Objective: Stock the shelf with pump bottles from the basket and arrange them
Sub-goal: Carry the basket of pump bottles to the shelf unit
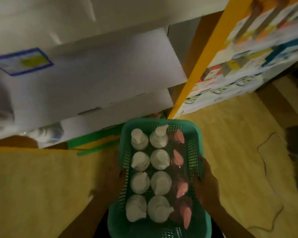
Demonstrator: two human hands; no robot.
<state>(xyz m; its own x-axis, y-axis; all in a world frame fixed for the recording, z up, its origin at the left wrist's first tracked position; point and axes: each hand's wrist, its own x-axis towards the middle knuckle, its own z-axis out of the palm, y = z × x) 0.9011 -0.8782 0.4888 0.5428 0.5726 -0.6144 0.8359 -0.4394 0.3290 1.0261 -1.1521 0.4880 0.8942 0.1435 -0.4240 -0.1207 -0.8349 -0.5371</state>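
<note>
My right hand [207, 184] and left hand [114, 176], each grip clamped on a long rim, carry the basket [198, 145] above the floor. Loaded with upright pump bottles [159, 161], it probably feels heavy; thin mesh may flex.

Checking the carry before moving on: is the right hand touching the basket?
Touching. The head view shows the right hand with fingers wrapped over the right rim of the green basket.
</note>
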